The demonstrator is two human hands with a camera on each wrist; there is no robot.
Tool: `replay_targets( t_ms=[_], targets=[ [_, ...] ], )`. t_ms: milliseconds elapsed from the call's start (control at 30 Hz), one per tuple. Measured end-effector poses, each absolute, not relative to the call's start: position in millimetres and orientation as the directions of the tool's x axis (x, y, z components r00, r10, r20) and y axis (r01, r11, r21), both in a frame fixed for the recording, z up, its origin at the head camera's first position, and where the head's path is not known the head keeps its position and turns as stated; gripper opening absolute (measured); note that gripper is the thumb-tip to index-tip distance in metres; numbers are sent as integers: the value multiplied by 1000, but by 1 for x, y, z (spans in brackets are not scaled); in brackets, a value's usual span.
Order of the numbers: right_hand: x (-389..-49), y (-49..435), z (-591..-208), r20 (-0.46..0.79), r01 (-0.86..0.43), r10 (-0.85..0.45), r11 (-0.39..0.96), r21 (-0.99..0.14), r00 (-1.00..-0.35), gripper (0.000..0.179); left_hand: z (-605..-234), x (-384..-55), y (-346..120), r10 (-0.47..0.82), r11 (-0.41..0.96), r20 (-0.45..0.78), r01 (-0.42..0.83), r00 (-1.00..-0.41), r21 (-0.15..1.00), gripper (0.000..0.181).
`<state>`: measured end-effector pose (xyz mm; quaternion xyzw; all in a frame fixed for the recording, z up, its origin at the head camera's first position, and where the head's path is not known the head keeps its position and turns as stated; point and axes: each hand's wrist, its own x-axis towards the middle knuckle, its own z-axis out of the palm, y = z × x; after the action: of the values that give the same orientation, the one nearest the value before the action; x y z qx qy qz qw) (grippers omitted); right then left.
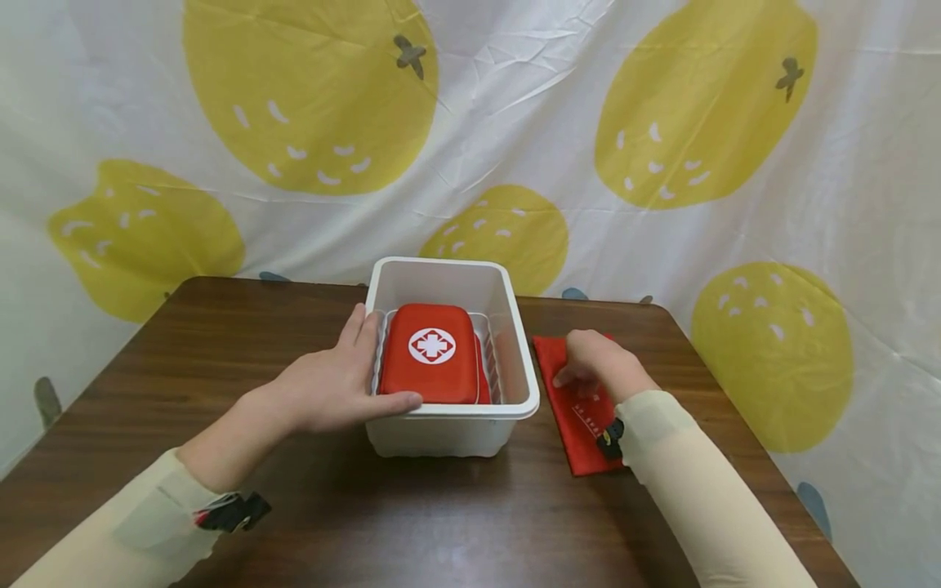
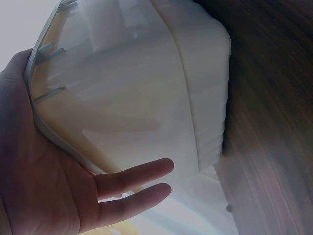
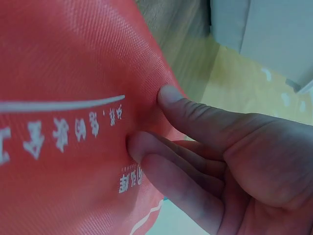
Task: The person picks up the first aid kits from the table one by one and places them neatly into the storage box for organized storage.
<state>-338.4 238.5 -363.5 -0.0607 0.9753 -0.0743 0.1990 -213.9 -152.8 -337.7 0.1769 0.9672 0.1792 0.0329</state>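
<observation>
A white plastic bin stands on the table. In it lies a red first-aid case with a white cross emblem, over another red item that is mostly hidden. At the bin's near left corner is my left hand, its thumb along the front rim and its straight fingers at the outer side. The left wrist view shows two fingers beside the bin's wall. To the right of the bin lies a flat red fabric bag with white print. My right hand pinches its surface between thumb and fingers.
The dark wooden table carries the bin and the bag. Behind it hangs a white curtain with yellow lemon prints. Each wrist wears a small black device.
</observation>
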Motion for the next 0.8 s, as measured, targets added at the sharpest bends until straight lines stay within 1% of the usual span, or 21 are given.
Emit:
replay_targets(
  t_ms=[267, 600, 700, 800],
  targets=[
    [-335, 235, -364, -366, -148, -180, 983, -112, -913, 28, -338, -214, -152, 350, 877, 7, 330, -937, 350, 133],
    [-330, 230, -363, -359, -165, -182, 983, -77, -915, 32, -338, -213, -153, 348, 876, 10, 329, -937, 354, 133],
    [-329, 235, -360, -378, -162, -189, 981, -103, -906, 35, -337, -213, -153, 349, 874, 9, 329, -937, 358, 133],
    [-328, 247, -353, -381, -172, -220, 973, -155, -898, 42, -337, -213, -152, 351, 871, 7, 330, -936, 364, 134]
  ],
)
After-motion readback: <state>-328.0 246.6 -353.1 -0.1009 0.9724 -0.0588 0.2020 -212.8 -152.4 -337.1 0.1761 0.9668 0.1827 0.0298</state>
